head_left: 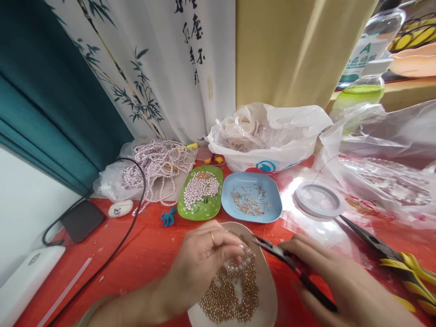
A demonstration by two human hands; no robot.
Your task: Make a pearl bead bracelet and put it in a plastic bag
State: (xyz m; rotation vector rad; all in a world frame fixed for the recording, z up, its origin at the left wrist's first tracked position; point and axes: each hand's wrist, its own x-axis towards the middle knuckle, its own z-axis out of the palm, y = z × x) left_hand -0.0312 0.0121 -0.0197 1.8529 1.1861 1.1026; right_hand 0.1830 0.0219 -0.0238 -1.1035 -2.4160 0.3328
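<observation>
Over a white plate (267,290) of gold beads (231,295), my left hand (204,254) pinches a small piece of clear and pearly beads (238,261) between thumb and fingers. A gold ring is on one finger. My right hand (327,272) holds a pair of pliers (289,261) with dark handles. Their jaws point left towards the beaded piece, a little apart from it. Behind the plate stand a green dish (200,214) with pale pink and gold beads and a blue dish (252,180) with small metal pins.
Yellow-handled pliers (391,259) lie at the right, near a round grey lid (319,200). White plastic bags (265,136) line the back. Pink bead strands (153,163), a black cable (136,213) and a white power bank (30,277) are on the left.
</observation>
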